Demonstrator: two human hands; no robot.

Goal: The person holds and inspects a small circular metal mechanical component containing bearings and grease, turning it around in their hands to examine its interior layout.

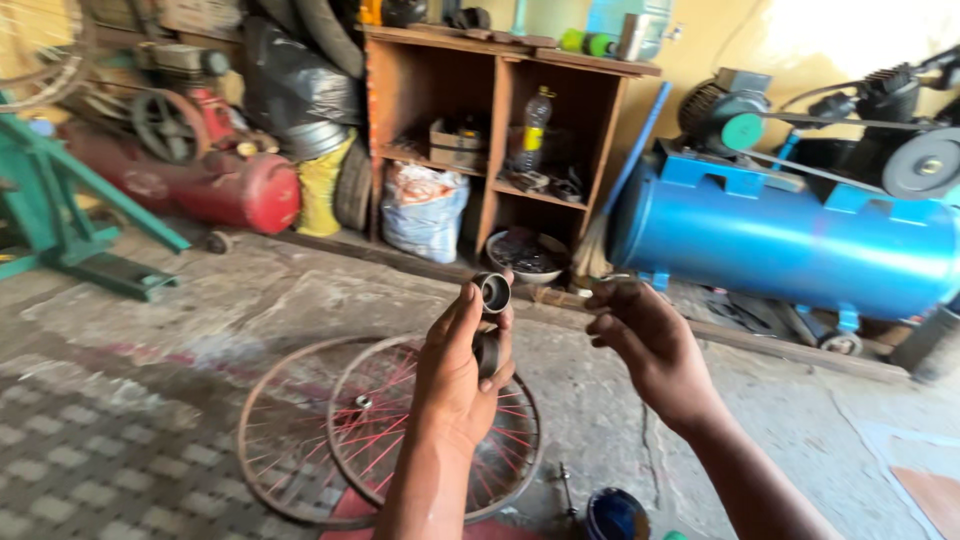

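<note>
Your left hand (455,375) grips a short metal tube (491,295) at the centre of the frame, its open end up. Your right hand (640,335) hovers just beside it, fingers curled, holding nothing I can make out. Below lie two spoked wheels (390,430) on the concrete floor (200,320); a loose grip could drop the tube onto the spokes.

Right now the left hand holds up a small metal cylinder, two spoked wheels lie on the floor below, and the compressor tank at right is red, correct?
Not quite. In the head view the compressor tank at right is blue. The rest stands: the left hand holds up the small metal cylinder, and two spoked wheels lie on the floor below.
</note>
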